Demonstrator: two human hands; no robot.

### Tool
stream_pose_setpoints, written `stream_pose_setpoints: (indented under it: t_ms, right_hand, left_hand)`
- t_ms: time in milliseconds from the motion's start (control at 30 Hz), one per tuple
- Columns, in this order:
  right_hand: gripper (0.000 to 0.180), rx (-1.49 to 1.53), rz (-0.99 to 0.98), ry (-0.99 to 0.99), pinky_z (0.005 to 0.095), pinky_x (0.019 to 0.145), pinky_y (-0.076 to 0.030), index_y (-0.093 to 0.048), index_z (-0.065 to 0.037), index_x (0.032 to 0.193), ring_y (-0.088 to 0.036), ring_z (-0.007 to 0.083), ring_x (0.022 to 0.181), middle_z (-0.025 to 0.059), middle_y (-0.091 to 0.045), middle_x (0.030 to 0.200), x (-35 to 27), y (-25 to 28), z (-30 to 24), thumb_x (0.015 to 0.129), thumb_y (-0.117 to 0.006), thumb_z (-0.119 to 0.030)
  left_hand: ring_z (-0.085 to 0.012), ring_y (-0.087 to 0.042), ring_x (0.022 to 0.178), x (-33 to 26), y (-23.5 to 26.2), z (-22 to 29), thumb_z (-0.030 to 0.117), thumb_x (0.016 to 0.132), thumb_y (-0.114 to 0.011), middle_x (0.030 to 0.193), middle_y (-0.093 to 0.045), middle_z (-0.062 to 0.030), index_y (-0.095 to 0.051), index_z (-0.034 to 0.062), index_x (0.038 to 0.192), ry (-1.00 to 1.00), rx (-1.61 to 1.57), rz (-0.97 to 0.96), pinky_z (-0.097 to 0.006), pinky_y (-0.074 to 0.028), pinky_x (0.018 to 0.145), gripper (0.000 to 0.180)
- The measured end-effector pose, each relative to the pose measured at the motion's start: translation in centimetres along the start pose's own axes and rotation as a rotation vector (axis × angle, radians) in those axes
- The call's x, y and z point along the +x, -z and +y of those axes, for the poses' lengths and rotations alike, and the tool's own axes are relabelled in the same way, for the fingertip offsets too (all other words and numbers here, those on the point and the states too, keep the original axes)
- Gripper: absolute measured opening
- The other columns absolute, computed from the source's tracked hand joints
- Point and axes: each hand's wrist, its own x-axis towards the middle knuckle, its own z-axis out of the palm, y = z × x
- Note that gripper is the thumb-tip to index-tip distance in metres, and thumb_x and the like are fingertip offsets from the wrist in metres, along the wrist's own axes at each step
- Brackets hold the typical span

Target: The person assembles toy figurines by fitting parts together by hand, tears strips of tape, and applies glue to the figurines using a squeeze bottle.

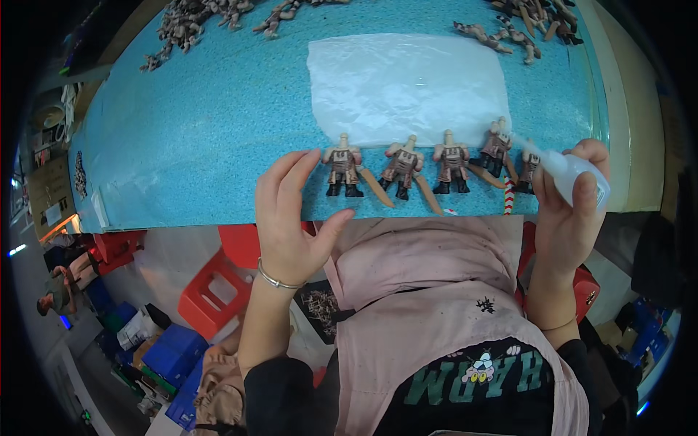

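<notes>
My right hand (571,218) is closed round a small translucent white squeeze bottle (571,178). The bottle tilts to the left, and its thin nozzle points at the neck of a small toy figure (496,149) in brown and black with no head on it. Another such figure (529,168) is partly hidden behind the bottle and hand. Several headless figures lie in a row along the table's near edge, among them one in the middle (451,161). At the row's left end, my left hand (291,214) is open, thumb and fingers apart, beside the leftmost figure (342,166).
A sheet of clear plastic film (407,87) lies on the blue table (196,138) behind the row. Piles of figure parts sit at the far left (189,25) and far right (534,18). A red stool (214,291) stands below the table; a person (65,283) is at far left.
</notes>
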Motion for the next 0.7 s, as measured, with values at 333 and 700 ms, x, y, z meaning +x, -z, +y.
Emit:
stream_pose_setpoints:
  t_ms: [333,700]
  right_hand:
    - [0.032,-0.112,-0.167,0.109,0.0201,0.070,-0.042,-0.052,-0.003,0.099,-0.053,0.0073,0.078,0.0033,-0.057,0.092,-1.1,-5.2,0.1,0.077,-0.074,-0.010]
    - [0.028,-0.313,-0.397,0.173,0.0210,0.067,-0.044,-0.055,0.000,0.098,-0.056,0.0088,0.077,0.0070,-0.059,0.092,-0.7,-6.6,0.1,0.076,-0.073,-0.003]
  left_hand:
    - [-0.0268,-0.049,0.087,1.3,-0.9,0.1,0.024,0.060,-0.080,0.102,-0.054,-0.0099,-0.057,0.0058,0.121,-0.055,0.060,0.084,-0.037,-0.038,0.076,0.068]
    - [-0.0255,-0.049,0.086,1.4,-0.9,0.0,0.015,0.059,-0.078,0.099,-0.054,-0.0080,-0.058,0.0080,0.123,-0.040,0.041,0.054,-0.036,-0.038,0.076,0.068]
